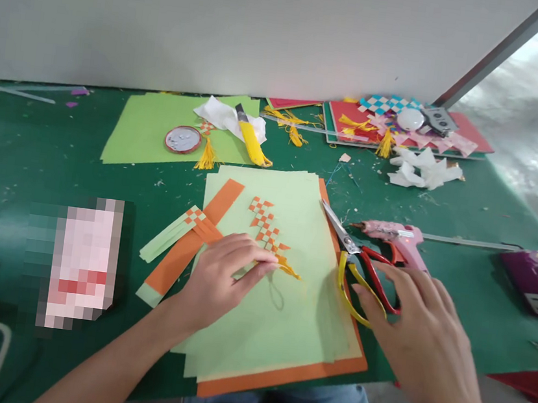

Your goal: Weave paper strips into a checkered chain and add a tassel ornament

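Over a stack of pale green paper (303,323), my left hand (231,272) pinches the yellow cord of a tassel (289,269), with a thin loop hanging below. The tassel lies at the lower end of an orange-and-white checkered woven strip (264,222). Scissors (348,242) with red and yellow handles rest, blades spread, on the stack's right edge. My right hand (418,324) is at their handles, thumb and fingers apart. Left of the stack, a partly woven piece (194,216) lies across orange paper strips (178,262).
A pink glue gun (404,238) lies beyond the scissors, near a purple object (536,283). At the back are a yellow cutter (251,137), a round lid (183,139), crumpled tissue (425,168) and red card (468,131). A blurred-out object (82,263) stands left.
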`<state>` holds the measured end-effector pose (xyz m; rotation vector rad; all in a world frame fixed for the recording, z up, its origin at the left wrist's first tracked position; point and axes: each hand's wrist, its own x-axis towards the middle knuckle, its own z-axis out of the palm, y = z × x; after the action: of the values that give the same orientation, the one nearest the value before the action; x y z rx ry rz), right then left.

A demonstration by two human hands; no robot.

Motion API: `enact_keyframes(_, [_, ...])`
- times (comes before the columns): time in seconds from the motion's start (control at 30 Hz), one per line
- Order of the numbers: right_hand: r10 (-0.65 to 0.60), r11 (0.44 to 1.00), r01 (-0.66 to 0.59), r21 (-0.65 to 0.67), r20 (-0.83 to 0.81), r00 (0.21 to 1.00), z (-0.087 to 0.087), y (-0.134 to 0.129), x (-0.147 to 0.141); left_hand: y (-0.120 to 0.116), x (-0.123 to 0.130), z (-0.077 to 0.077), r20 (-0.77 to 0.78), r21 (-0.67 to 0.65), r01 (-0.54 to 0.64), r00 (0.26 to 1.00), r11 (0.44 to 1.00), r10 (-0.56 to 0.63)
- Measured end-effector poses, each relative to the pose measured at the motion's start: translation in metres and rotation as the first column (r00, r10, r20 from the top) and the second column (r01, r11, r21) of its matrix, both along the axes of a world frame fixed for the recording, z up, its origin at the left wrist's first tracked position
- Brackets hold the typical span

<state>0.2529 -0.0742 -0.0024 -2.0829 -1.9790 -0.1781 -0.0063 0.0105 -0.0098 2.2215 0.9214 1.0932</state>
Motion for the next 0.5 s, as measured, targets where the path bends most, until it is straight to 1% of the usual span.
enact_keyframes(0.03, [0.025,0.998,-0.023,-0.057,0.036,0.999,-0.006,-0.001,0.004,0.000,0.000,0.000,0.000,0.000,0.004,1.000,1.000,-0.004])
enact_keyframes(0.1, [0.025,0.992,-0.019,-0.124,0.042,0.999,-0.016,-0.001,0.009,0.000,0.000,0.001,-0.002,0.005,0.007,1.000,1.000,-0.007])
enact_keyframes(0.2, [-0.019,0.991,0.014,-0.131,-0.033,0.999,-0.022,0.003,0.009,0.000,0.000,0.000,-0.014,0.020,0.007,1.000,1.000,-0.006])
enact_keyframes(0.27, [-0.060,0.991,0.050,-0.124,-0.078,0.995,-0.020,0.004,0.007,0.000,0.000,-0.001,-0.021,0.029,0.013,1.000,0.999,-0.012])
enact_keyframes(0.37, [-0.125,0.984,0.113,-0.141,-0.080,0.989,-0.014,0.001,0.004,-0.001,0.000,-0.002,-0.023,0.045,0.018,1.000,0.999,-0.017])
enact_keyframes(0.43, [-0.142,0.974,0.131,-0.185,-0.045,0.989,-0.009,-0.002,0.003,-0.001,0.000,-0.002,-0.026,0.062,0.018,1.000,0.998,-0.016])
enact_keyframes(0.5, [-0.156,0.953,0.155,-0.259,0.017,0.988,-0.005,-0.004,0.003,-0.001,0.001,-0.001,-0.029,0.077,0.017,0.999,0.997,-0.015])
